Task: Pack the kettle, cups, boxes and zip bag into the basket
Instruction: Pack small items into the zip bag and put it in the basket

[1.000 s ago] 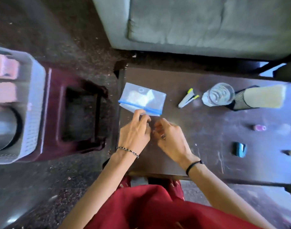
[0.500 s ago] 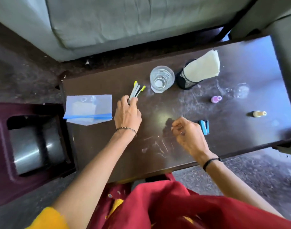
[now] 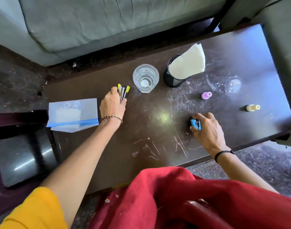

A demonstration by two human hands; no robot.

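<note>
A clear zip bag [image 3: 73,114] with a blue seal lies flat at the left end of the dark table [image 3: 125,154], something white inside it. My left hand [image 3: 113,104] is right of the bag, fingers closed around a bundle of yellow-tipped pens [image 3: 123,92]. Near the front edge, my right hand [image 3: 207,128] grips a small blue stapler [image 3: 195,124]. A clear glass cup [image 3: 145,78] stands upright behind the pens. The basket is out of view.
A black mesh holder [image 3: 174,78] with white napkins stands right of the glass. A small pink bottle [image 3: 206,95] and a yellow bottle [image 3: 252,107] sit further right. A maroon stool [image 3: 17,156] is left of the table, a grey sofa [image 3: 108,22] behind.
My view has swung right, so the basket has left the frame. My left hand left the zip bag and closed on the pens. My right hand moved right and took hold of the stapler.
</note>
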